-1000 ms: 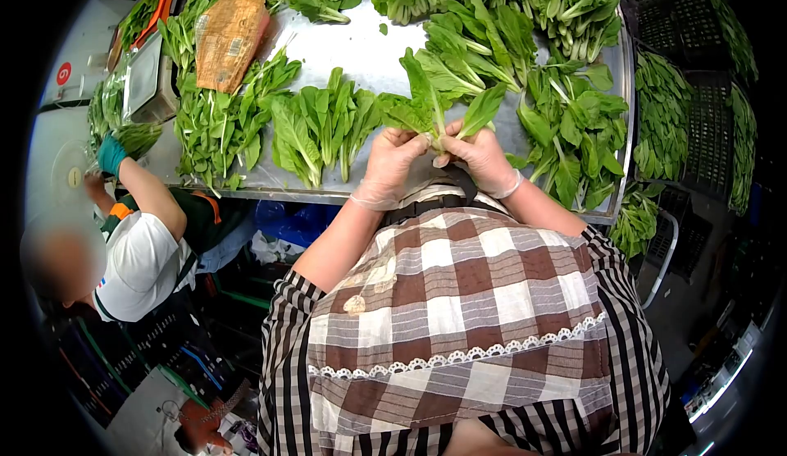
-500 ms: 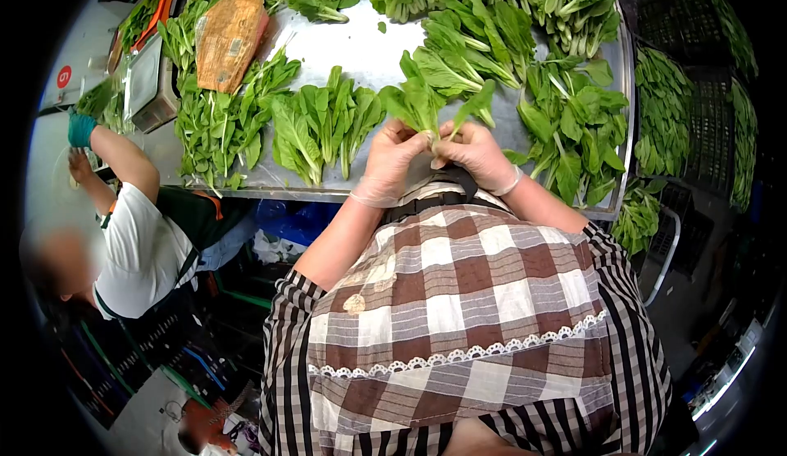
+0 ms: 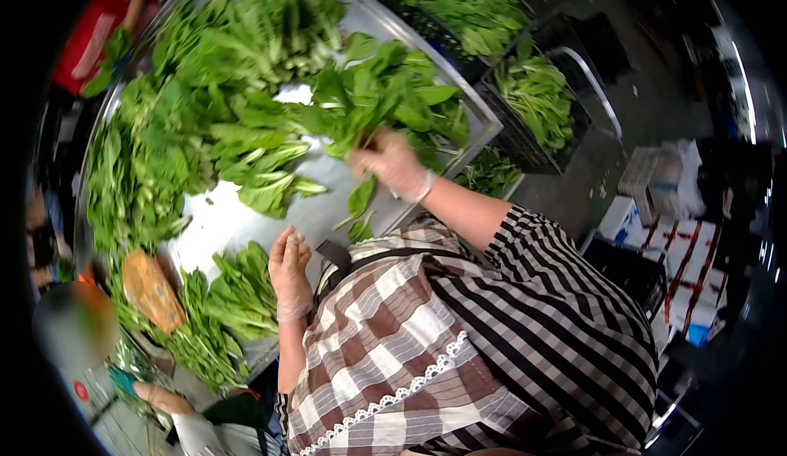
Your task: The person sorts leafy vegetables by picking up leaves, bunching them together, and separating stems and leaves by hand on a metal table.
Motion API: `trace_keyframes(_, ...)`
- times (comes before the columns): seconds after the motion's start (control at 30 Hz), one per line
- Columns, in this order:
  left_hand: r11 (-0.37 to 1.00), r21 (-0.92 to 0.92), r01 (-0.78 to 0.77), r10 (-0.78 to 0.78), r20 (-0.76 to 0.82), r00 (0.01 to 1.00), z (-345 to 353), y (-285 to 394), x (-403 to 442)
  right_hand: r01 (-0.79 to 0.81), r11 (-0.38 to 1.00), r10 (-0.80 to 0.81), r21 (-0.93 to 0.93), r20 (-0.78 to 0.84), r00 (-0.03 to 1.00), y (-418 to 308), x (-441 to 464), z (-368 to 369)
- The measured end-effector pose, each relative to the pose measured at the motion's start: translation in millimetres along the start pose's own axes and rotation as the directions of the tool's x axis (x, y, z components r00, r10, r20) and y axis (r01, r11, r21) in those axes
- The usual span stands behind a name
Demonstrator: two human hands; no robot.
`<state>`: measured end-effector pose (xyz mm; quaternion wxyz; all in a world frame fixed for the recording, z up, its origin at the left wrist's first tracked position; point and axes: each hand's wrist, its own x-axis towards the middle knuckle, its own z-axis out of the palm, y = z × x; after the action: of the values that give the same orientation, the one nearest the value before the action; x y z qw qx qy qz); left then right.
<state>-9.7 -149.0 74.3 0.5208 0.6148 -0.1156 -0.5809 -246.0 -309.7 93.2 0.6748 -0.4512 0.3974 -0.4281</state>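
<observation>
My right hand (image 3: 392, 166), in a clear glove, is closed around the stems of some leafy greens (image 3: 348, 116) over the right part of the metal table (image 3: 328, 207). Behind them a pile of the same greens partly merges with the held leaves, so where the bunch ends is unclear. My left hand (image 3: 290, 269), also gloved, is raised near the table's front edge with its fingers curled together. Whatever may be between those fingertips is too small to make out. A few loose leaves (image 3: 361, 199) lie on the metal between my hands.
Heaps of greens (image 3: 147, 144) line the table's far side. A brown wooden-looking block (image 3: 152, 290) rests among greens at left. Dark crates of greens (image 3: 533, 99) and a curved metal rail (image 3: 594, 87) stand at right. A co-worker's teal-gloved hand (image 3: 123, 380) is at lower left.
My view has swung to the right. My hands, together over a small bunch before, are now apart: the right has moved to the right-hand pile, the left stays near the front edge.
</observation>
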Motion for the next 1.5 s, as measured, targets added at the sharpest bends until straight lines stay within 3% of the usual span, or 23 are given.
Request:
trace_keyframes(0.03, 1.000, 0.008, 0.015, -0.015, 0.026, 1.000, 5, 3, 2, 0.028, 0.998, -0.033, -0.052, -0.104, 0.994, -13, -1, -22)
trace_keyframes(0.1, 0.999, 0.020, 0.046, -0.048, 0.062, 0.997, 15, 7, 5, 0.182, 0.978, -0.208, -0.102, -0.427, 0.880, -20, -2, -75)
trace_keyframes(0.2, 0.993, 0.104, 0.053, -0.065, 0.112, 0.992, 28, 9, 9, 0.281, 0.952, -0.104, 0.123, -0.733, 0.672, -26, -16, -172)
trace_keyframes(0.23, 0.990, 0.127, 0.058, -0.074, 0.130, 0.989, 31, 9, 8, 0.318, 0.923, -0.056, 0.219, -0.740, 0.671, -24, -26, -199)
trace_keyframes(0.3, 0.988, 0.139, 0.071, -0.096, 0.187, 0.978, 31, 6, 11, 0.174, 0.953, 0.117, 0.247, -0.833, 0.540, -12, -39, -231)
trace_keyframes(0.33, 0.988, 0.137, 0.067, -0.095, 0.202, 0.975, 27, 5, 10, 0.167, 0.979, 0.008, 0.117, -0.840, 0.543, -17, -40, -225)
trace_keyframes(0.4, 0.983, 0.156, 0.094, -0.120, 0.164, 0.979, 26, 2, 10, 0.133, 0.985, -0.171, -0.113, -0.785, 0.596, -11, -42, -191)
trace_keyframes(0.43, 0.981, 0.158, 0.108, -0.127, 0.112, 0.986, 22, 3, 9, 0.216, 0.967, -0.250, -0.137, -0.683, 0.686, -8, -36, -167)
trace_keyframes(0.53, 0.984, 0.125, 0.127, -0.139, 0.092, 0.986, 12, 4, 5, 0.153, 0.973, -0.204, -0.175, -0.333, 0.921, -11, -23, -71)
trace_keyframes(0.6, 0.988, 0.093, 0.120, -0.130, 0.112, 0.985, 12, 4, 1, 0.107, 0.943, -0.121, -0.315, -0.027, 0.992, 5, -15, -20)
trace_keyframes(0.63, 0.988, 0.076, 0.135, -0.143, 0.107, 0.984, 13, 5, -2, 0.111, 0.893, -0.065, -0.436, 0.118, 0.991, 16, -12, -1)
trace_keyframes(0.7, 0.991, 0.006, 0.131, -0.131, 0.087, 0.988, 8, 1, -4, 0.365, 0.542, -0.143, -0.757, 0.344, 0.928, 29, -1, 29)
trace_keyframes(0.73, 0.990, -0.014, 0.137, -0.136, 0.068, 0.988, 7, 2, -8, 0.311, 0.534, -0.089, -0.786, 0.314, 0.945, 38, 5, 42)
trace_keyframes(0.87, 0.985, -0.086, 0.150, -0.150, 0.006, 0.989, -7, -2, -16, 0.430, 0.390, -0.260, -0.814, 0.350, 0.900, 48, 28, 77)
trace_keyframes(1.0, 0.978, -0.139, 0.158, -0.160, -0.004, 0.987, -11, -4, -17, 0.339, 0.273, -0.102, -0.900, 0.323, 0.941, 58, 56, 97)
trace_keyframes(1.1, 0.975, -0.165, 0.150, -0.154, -0.009, 0.988, -10, 0, -17, 0.229, 0.342, 0.013, -0.911, 0.249, 0.968, 64, 69, 101)
trace_keyframes(1.23, 0.982, -0.145, 0.123, -0.126, -0.013, 0.992, -11, -1, -12, 0.099, 0.743, 0.078, -0.662, 0.233, 0.969, 64, 63, 95)
trace_keyframes(1.27, 0.984, -0.154, 0.092, -0.093, -0.002, 0.996, -11, -2, -9, -0.094, 0.874, 0.234, -0.476, 0.245, 0.941, 62, 56, 92)
trace_keyframes(1.37, 0.984, -0.177, 0.005, 0.000, 0.027, 1.000, -13, -2, -5, -0.401, 0.893, 0.448, -0.205, 0.318, 0.836, 40, 34, 87)
trace_keyframes(1.5, 0.986, -0.149, -0.078, 0.083, 0.031, 0.996, -6, 9, -1, -0.477, 0.867, 0.496, -0.145, 0.358, 0.791, 32, 11, 88)
